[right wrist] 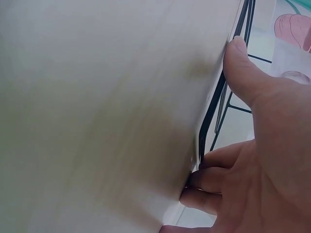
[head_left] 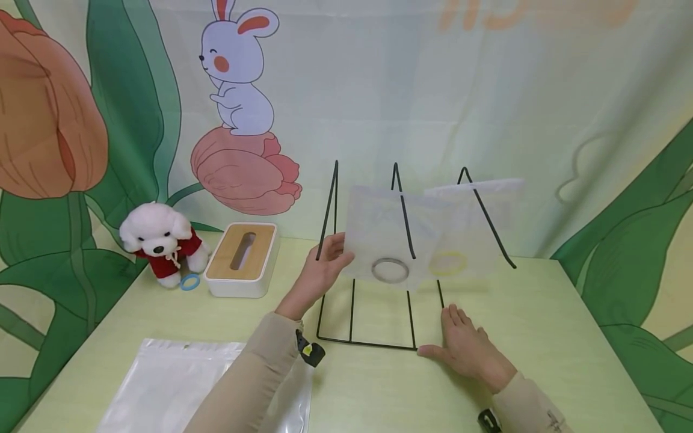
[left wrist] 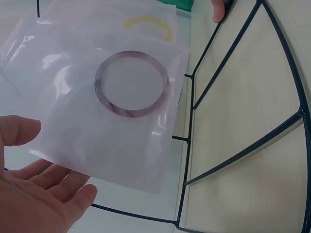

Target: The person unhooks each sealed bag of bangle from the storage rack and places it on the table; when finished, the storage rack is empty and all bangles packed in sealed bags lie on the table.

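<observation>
Plastic bags hung on a black wire display rack [head_left: 383, 345] — apparently so the bangles face forward.
The front bag [head_left: 373, 234], holding a mauve-brown bangle [left wrist: 129, 113], hangs beside the bag with the yellow bangle [head_left: 464, 263]; the left hand's [head_left: 322, 267] grip is parted around its edge, perhaps guarding against swing. The right hand [head_left: 468, 346], fingers spread, clasps nothing, touching the base corner on the bench [head_left: 373, 391] — likely for steadiness.
</observation>
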Available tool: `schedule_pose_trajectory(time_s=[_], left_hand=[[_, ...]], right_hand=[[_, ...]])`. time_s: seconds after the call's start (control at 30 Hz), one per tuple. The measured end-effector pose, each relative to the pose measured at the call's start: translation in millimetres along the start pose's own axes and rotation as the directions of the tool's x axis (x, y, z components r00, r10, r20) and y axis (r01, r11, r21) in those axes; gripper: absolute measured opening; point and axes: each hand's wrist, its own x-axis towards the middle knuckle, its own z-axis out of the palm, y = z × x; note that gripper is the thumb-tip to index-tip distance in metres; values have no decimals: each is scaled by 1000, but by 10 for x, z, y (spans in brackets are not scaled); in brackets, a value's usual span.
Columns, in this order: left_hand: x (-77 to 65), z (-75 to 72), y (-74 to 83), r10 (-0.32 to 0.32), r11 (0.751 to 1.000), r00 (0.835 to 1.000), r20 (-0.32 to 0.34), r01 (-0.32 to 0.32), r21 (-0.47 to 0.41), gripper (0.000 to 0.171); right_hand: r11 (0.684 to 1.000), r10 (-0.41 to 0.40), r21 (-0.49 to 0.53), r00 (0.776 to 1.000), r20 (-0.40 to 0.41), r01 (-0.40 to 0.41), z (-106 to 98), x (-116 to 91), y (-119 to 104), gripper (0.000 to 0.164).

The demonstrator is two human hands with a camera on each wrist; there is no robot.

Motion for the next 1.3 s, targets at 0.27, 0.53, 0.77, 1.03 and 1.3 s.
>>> schedule_pose_trajectory(time_s=[0.27, 0.53, 0.77, 1.03, 1.3], left_hand=[[8, 22, 40, 33, 999, 999, -10, -33, 1, 52], [1, 47, 48, 47, 999, 999, 2, -47, -15, 45], [13, 61, 62, 43, 999, 999, 13, -43, -19, 45], [27, 83, 76, -6, 1000, 999, 42, 7, -24, 52], [49, 107, 102, 26, 998, 995, 97, -21, -56, 46]], right_hand=[[1000, 5, -17, 1000, -2, -5, 29, 25, 10, 108], [1000, 14, -11, 1000, 12, -13, 45, 21, 15, 110], [1000, 10, -15, 1000, 7, -10, 42, 25, 13, 109], [1000, 9, -11, 1000, 12, -9, 26, 30, 14, 108], [1000, 5, -16, 1000, 6, -5, 19, 33, 21, 108]])
